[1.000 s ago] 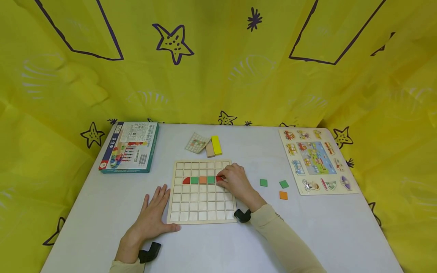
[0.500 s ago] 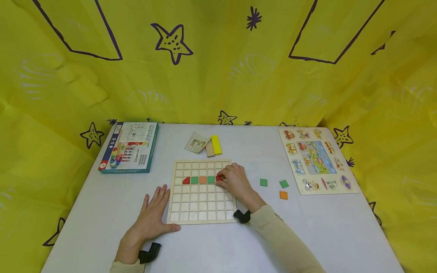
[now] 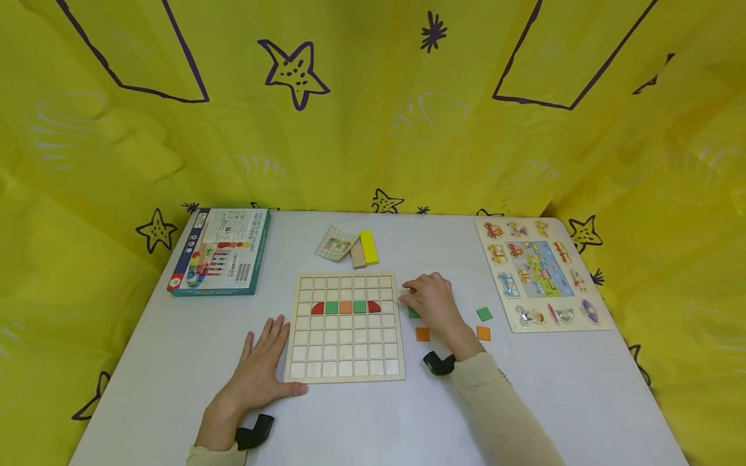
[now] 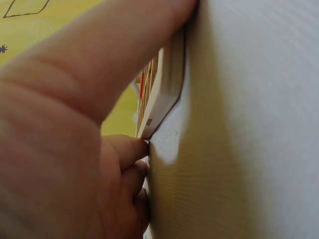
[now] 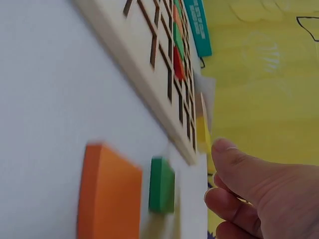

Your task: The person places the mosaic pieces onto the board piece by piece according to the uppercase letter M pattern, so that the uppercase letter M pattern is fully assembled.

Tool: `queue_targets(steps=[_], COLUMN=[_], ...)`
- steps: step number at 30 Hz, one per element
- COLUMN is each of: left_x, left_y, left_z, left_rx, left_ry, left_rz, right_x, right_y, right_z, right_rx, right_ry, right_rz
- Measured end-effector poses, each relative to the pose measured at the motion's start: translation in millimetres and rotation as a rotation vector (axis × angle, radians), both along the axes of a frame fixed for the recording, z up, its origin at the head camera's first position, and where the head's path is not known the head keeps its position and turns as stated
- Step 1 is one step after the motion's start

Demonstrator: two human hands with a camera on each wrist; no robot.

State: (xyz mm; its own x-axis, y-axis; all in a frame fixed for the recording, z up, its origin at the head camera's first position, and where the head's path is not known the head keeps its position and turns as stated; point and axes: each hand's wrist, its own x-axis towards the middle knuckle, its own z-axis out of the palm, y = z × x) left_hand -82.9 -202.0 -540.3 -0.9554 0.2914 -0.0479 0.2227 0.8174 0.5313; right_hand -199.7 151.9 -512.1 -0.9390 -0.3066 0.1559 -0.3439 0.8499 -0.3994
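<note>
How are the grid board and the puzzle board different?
The grid board has square cells, five holding coloured tiles; the puzzle board shows colourful pictures. The grid board lies between the left hand and right hand; the puzzle board lies farther right. Both lie flat on the white table.

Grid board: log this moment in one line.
left hand: beside grid board | right hand: near green tile | tile row on board: red, green, orange, green, red

Left hand (image 3: 260, 372) with fingers spread, thumb apart; right hand (image 3: 436, 304) with fingers loosely bent.
</note>
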Motion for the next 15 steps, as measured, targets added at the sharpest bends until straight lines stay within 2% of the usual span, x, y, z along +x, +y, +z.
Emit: queue_targets(steps=[4, 8, 15], left_x=[1.0, 0.7, 0.2], left_y=[0, -1, 0], left_z=[-1.5, -1.9, -2.0], left_rx=[0.009, 0.010, 0.004], left_ry=[0.029, 0.022, -0.005], left_rz=[-0.007, -0.007, 0.002], right_x=[3.9, 8.3, 15.8], right_y=[17, 28, 32], right_z=[-4.3, -8.9, -10.0], right_rx=[-0.006, -0.016, -0.041], right_ry=[-0.012, -0.007, -0.020], right_rz=[-0.032, -0.043, -0.004])
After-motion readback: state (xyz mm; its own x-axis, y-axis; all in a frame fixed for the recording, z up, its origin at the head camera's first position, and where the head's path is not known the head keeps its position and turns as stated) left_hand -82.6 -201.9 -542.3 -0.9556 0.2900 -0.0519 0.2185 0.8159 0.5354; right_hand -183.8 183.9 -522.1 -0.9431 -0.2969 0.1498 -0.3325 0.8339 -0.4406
